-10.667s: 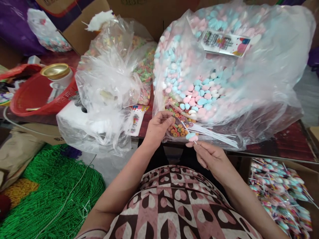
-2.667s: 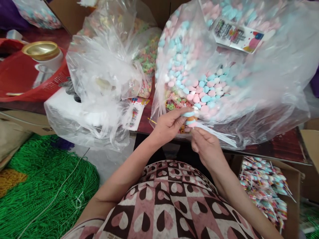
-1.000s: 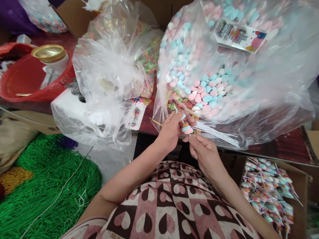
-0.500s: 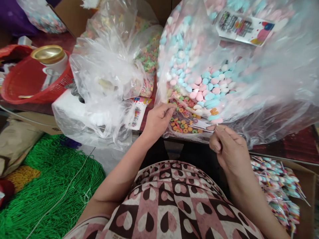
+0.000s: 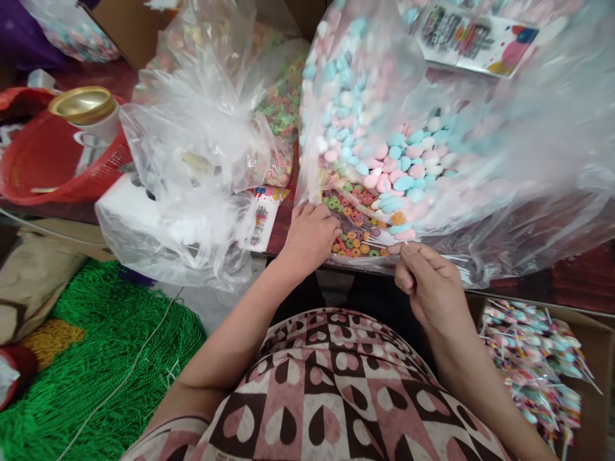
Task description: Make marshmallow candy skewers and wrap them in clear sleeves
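Note:
My left hand (image 5: 312, 235) is at the left edge of a pile of small coloured candy rings (image 5: 358, 245), its fingers curled down; anything in them is hidden. My right hand (image 5: 429, 275) is closed in a pinch at the front right of the rings, with a small white stick tip (image 5: 405, 243) showing at the thumb and forefinger. Several thin white sticks (image 5: 379, 241) lie beside the rings. Behind them, pink, blue and white candies (image 5: 408, 160) spill from a large clear plastic bag (image 5: 528, 141).
Left of my hands are a crumpled clear bag (image 5: 192, 147), printed cards (image 5: 262, 221) and a red basket (image 5: 43, 166) holding a gold-lidded jar (image 5: 84, 105). Printed cards (image 5: 475, 41) rest on the large bag. A box of wrapped candy sticks (image 5: 533, 365) stands lower right; green cord (image 5: 110, 371) lies lower left.
My left hand has turned from a raised pinch to fingers curled down over the rings. My right hand has shifted slightly left, still pinched. The view has shifted a little.

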`<state>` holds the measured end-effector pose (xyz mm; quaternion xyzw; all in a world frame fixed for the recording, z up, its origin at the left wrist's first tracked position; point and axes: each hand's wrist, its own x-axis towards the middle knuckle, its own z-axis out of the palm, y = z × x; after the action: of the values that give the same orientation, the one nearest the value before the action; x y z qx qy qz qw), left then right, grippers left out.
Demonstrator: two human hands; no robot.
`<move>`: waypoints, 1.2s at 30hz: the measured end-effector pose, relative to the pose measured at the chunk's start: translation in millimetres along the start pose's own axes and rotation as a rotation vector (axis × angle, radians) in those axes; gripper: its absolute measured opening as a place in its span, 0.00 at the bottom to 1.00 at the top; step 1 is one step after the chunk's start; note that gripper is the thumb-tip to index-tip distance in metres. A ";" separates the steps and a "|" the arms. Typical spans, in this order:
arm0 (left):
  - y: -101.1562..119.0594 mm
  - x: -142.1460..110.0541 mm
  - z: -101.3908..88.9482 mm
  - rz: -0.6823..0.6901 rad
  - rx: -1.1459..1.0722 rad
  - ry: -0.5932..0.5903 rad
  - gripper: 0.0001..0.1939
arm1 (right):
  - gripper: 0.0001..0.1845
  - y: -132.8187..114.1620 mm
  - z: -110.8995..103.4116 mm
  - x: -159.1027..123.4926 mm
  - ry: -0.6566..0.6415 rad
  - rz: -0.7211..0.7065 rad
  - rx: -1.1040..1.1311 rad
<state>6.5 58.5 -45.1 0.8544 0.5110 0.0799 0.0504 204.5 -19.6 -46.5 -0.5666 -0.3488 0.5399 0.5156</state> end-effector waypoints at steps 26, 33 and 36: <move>19.1 -8.4 -1.3 0.096 -0.080 0.010 0.10 | 0.13 2.2 3.2 -2.2 -0.019 -0.058 -0.053; 3.1 3.7 -1.9 -0.187 -0.610 0.122 0.07 | 0.15 0.1 -6.5 -17.4 -0.129 -0.045 -0.179; -2.2 3.5 -0.5 -0.307 -0.819 0.227 0.05 | 0.17 -2.5 -8.3 -25.5 -0.226 0.005 -0.258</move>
<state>6.1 62.7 -44.6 0.6642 0.5602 0.3605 0.3392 208.5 -45.1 -38.6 -0.5645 -0.4697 0.5522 0.3947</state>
